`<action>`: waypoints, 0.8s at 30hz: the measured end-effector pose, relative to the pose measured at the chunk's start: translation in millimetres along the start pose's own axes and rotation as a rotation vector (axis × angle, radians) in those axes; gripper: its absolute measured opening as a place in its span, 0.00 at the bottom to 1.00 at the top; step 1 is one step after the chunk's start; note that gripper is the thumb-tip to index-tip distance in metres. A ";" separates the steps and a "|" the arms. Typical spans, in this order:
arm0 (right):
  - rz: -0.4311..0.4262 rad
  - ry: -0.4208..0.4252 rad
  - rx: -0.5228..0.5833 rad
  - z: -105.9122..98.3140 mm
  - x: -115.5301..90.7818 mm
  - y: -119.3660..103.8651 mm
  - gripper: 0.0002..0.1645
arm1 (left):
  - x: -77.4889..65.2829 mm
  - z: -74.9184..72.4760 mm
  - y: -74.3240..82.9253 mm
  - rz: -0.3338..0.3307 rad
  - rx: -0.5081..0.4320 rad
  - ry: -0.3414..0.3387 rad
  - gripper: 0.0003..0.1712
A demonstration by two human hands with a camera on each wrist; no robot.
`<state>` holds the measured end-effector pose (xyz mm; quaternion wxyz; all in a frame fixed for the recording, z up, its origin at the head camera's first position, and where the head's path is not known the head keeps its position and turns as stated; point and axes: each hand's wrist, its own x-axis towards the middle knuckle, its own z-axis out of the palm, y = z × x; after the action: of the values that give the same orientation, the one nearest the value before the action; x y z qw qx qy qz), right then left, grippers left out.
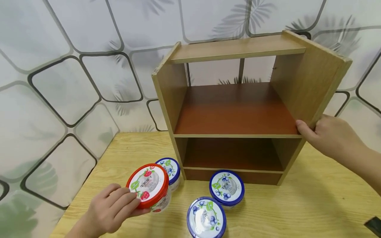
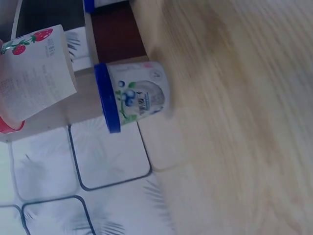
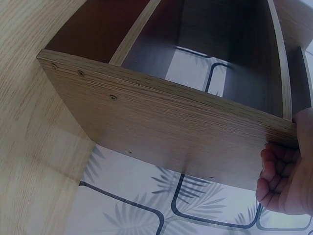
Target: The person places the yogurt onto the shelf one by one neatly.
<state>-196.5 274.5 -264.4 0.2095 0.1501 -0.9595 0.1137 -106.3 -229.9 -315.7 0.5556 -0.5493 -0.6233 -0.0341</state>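
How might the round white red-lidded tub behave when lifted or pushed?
The tub is probably light, since the left hand holds it alone. Its round shape may let it roll if laid sideways. Narrowing toward its base, it could tip if pushed high.

Pale wall covering [image 1: 74, 29] is showing dark rounded outlines and grey leaf prints; wood-grain worktop [image 1: 134, 148] is meeting it, soft shadow [image 1: 317, 196] lying at right.
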 end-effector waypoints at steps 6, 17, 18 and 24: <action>0.003 0.004 -0.002 0.8 -0.5 1.0 0.34 | 17.1 10.9 -6.7 0.070 0.000 0.067 0.21; 0.003 0.008 -0.004 1.0 -0.3 -0.2 0.34 | 45.3 24.8 -16.5 0.178 -0.050 0.037 0.18; 0.002 0.008 -0.008 1.2 -0.3 -0.2 0.34 | 48.1 25.6 -17.9 0.184 -0.057 0.037 0.18; -0.001 0.008 -0.003 1.2 0.7 0.1 0.32 | 58.2 32.6 -26.6 0.205 -0.078 0.038 0.18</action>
<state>-197.5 274.1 -265.2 0.2139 0.1498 -0.9587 0.1125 -134.0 -181.5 -270.4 0.5460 -0.6306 -0.5515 -0.0117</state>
